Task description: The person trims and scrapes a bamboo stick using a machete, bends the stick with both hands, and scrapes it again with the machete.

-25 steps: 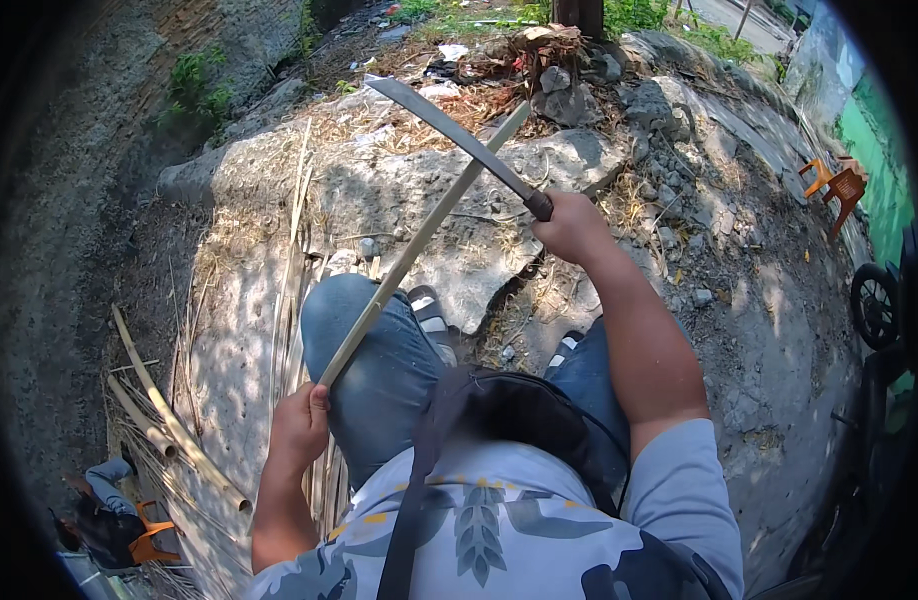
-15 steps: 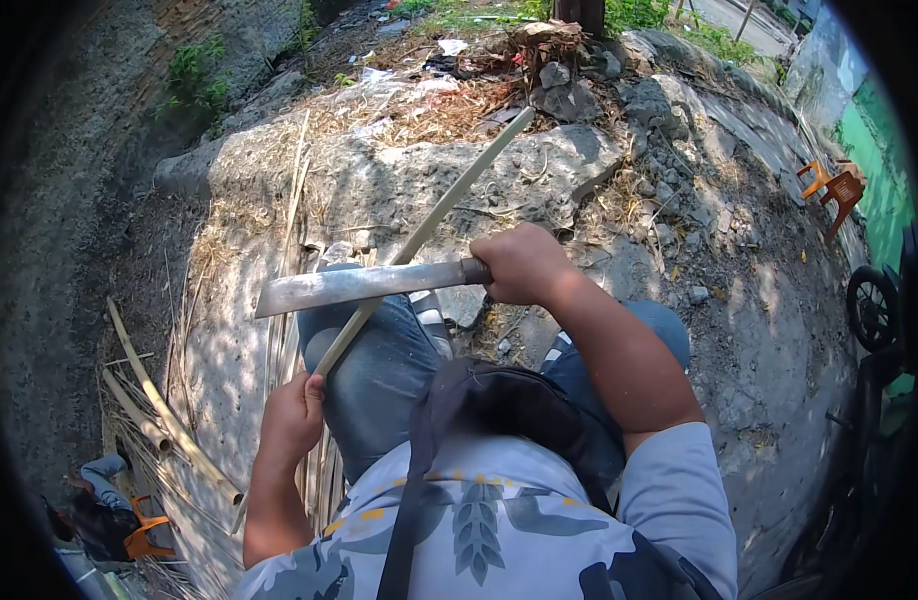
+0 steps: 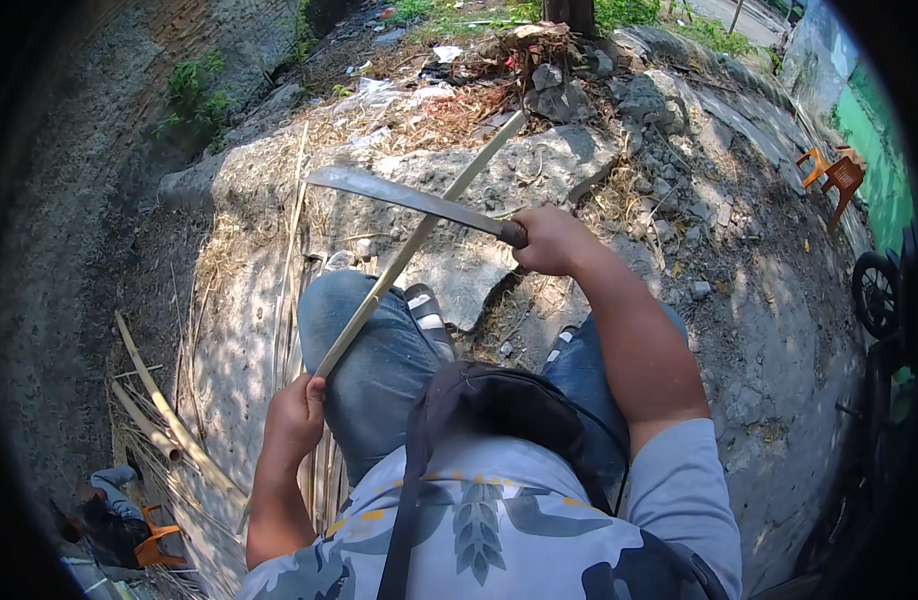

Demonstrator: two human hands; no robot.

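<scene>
My left hand [image 3: 297,412] grips the near end of a long, pale bamboo strip [image 3: 379,285], which slants up and to the right past my left knee. Wrapped round the dark handle of a machete [image 3: 409,196] is my right hand [image 3: 551,240]. The broad steel blade points left and crosses the upper part of the strip. Whether the edge touches the strip I cannot tell. A small raised sliver shows on the strip below the blade, near my knee.
Bamboo poles [image 3: 179,425] and thin split strips lie on the ground to the left. At lower left a person sits on an orange chair [image 3: 157,540]. Broken concrete [image 3: 539,165] and rubble lie ahead. Another orange chair [image 3: 834,183] and a wheel [image 3: 876,293] are at right.
The machete has moved away from me along the strip, up and to the right, and its blade has tilted. My left hand and the strip have barely moved.
</scene>
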